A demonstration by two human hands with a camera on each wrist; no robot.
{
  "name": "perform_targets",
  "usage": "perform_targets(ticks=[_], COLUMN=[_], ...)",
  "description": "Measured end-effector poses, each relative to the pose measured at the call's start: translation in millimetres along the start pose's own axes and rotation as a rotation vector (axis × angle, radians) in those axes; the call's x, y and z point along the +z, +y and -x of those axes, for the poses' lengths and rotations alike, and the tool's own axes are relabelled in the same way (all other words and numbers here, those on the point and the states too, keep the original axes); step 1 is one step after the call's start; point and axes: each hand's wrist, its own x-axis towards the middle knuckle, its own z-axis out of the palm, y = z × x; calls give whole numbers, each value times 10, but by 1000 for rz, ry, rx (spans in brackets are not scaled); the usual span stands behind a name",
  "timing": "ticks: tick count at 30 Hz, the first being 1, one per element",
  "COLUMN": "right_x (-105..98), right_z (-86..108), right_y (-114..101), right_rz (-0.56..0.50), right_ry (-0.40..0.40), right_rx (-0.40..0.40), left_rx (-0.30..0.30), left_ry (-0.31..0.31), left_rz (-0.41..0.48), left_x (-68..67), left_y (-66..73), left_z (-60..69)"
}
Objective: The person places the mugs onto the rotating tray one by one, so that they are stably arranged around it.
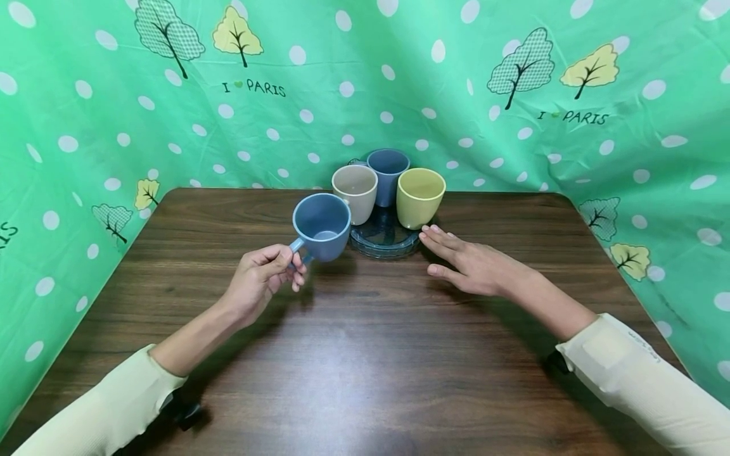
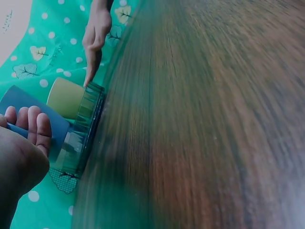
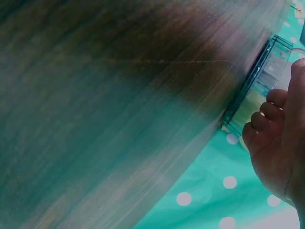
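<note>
My left hand [image 1: 265, 278] grips a blue mug [image 1: 322, 228] by its handle, held above the table just left of a clear round tray [image 1: 384, 248]. On that tray stand a grey-white mug [image 1: 355, 193], a yellow mug [image 1: 421, 197] and, behind them, a second blue mug [image 1: 389, 177]. With fingers extended, my right hand [image 1: 470, 263] reaches the tray's right edge, its fingertips just below the yellow mug. In the left wrist view the held blue mug [image 2: 35, 114] overlaps the tray [image 2: 93, 114]. The right wrist view shows my right palm [image 3: 274, 152] beside the tray's side.
A dark wood-grain table [image 1: 342, 354] carries everything. Right behind the tray, at the table's back edge, hangs a green dotted cloth [image 1: 319, 82] printed with trees. It also runs down both sides. A small black object [image 1: 188, 415] is under the left sleeve.
</note>
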Motion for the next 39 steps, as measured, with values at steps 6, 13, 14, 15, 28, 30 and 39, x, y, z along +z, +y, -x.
perform_targets(ticks=[6,13,14,15,28,30,39], right_x=[-5,-17,-18,-17,8,16,65], right_z=[-6,-7,-7,-6,18,19,29], right_y=[-3,-7,-10,-12,-5,-2,-2], right_rz=[7,16,15,17,31,36,80], right_ry=[2,2,1,1,-1,-3,7], right_rx=[-3,-3,-3,-4,-15,-24,-57], left_rx=[3,8,7,5,20,24,18], left_ry=[-12,-22,-23,-22,-38,-39,-41], left_rz=[7,18,18,17,48,49,46], left_x=[41,92,99,108,239,255,334], left_y=[12,18,17,17,3,1,4], left_z=[-27,-63,-67,-70,-143,-152,-207])
